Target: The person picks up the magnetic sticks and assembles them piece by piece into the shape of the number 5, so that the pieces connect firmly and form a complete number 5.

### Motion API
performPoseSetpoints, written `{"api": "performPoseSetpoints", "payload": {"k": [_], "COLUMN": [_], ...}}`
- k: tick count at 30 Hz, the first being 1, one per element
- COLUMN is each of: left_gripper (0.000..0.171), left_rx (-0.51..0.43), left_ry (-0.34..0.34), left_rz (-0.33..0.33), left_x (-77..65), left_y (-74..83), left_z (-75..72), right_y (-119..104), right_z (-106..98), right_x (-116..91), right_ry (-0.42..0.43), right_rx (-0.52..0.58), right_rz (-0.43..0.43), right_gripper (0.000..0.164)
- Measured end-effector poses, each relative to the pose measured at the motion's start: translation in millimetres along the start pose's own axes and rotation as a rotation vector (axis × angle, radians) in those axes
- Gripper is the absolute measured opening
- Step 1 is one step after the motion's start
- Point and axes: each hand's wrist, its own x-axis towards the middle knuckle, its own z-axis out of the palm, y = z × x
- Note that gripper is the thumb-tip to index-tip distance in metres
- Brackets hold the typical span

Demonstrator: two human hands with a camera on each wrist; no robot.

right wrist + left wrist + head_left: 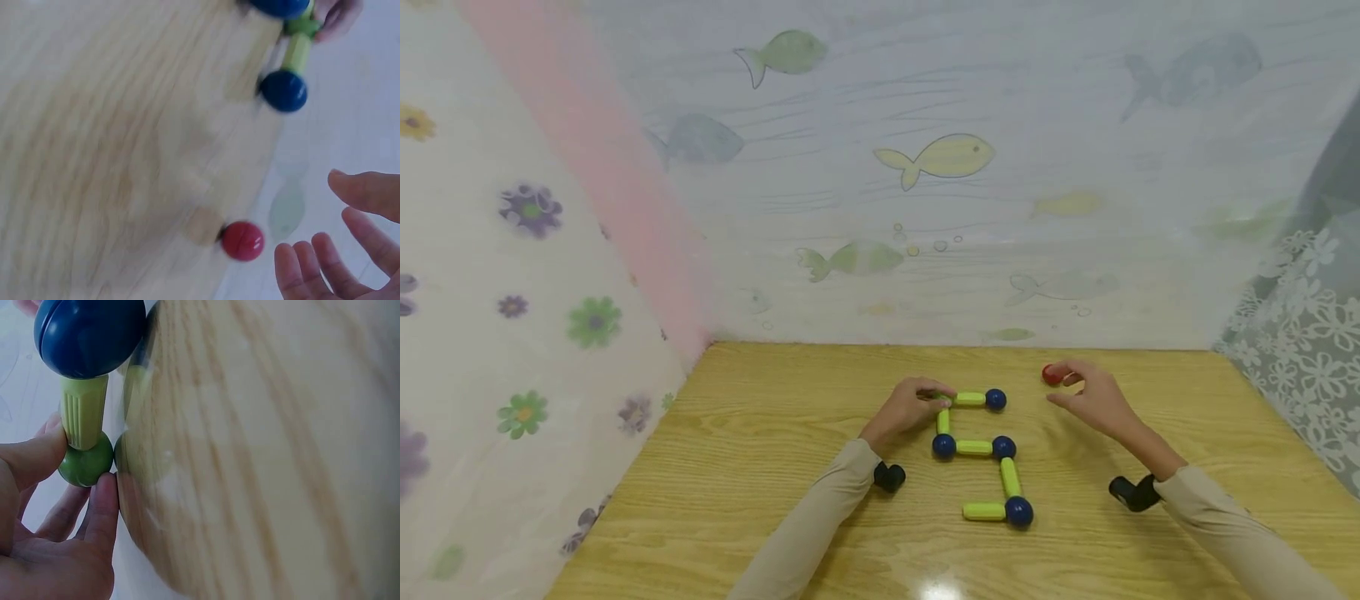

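On the table lies an S-shaped chain of yellow-green rods (973,448) and dark blue balls (943,447). My left hand (913,408) holds the chain's upper left corner, its thumb and fingers around a green ball (87,464) and the end of the yellow-green rod (84,409) joined to it. From that corner another rod (970,399) runs right to a blue ball (996,399). Off to the right, my right hand (1093,400) has its thumb and fingers spread apart beside a red ball (243,240). The red ball rests on the table, with a gap to the fingertips in the right wrist view.
The wood-grain table (737,492) ends at a back wall covering (850,200) printed with fish. A flowered covering (550,333) stands on the left, and white flower lace (1311,317) hangs at the right. Black wrist cameras (1135,492) sit under both wrists.
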Motion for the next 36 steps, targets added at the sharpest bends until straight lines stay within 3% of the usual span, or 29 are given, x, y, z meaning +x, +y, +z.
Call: {"api": "performPoseSetpoints", "payload": {"k": [9,18,26,36], "left_gripper": [0.020,0.020,0.020,0.021], "left_rx": [-0.016,0.017,-0.011,-0.006], "left_ry": [0.004,0.004,0.010,0.004], "left_rz": [0.005,0.009,-0.003,0.001], "left_x": [-0.7,0.4,-1.7,0.4], "left_y": [-0.2,1.4,0.9,-2.3], "left_z": [4.0,8.0,5.6,0.1], "right_y": [35.5,57.7,55.6,37.2], "right_z": [-0.8,11.1,16.6,14.1], "right_x": [21.4,30.9,31.7,22.1], "right_ry": [-0.046,-0.042,-0.044,-0.079], "right_rx": [0.005,0.117,0.165,0.270], "right_rz": [0.160,0.188,0.179,0.182], "right_gripper": [0.046,0.042,0.038,0.043]}}
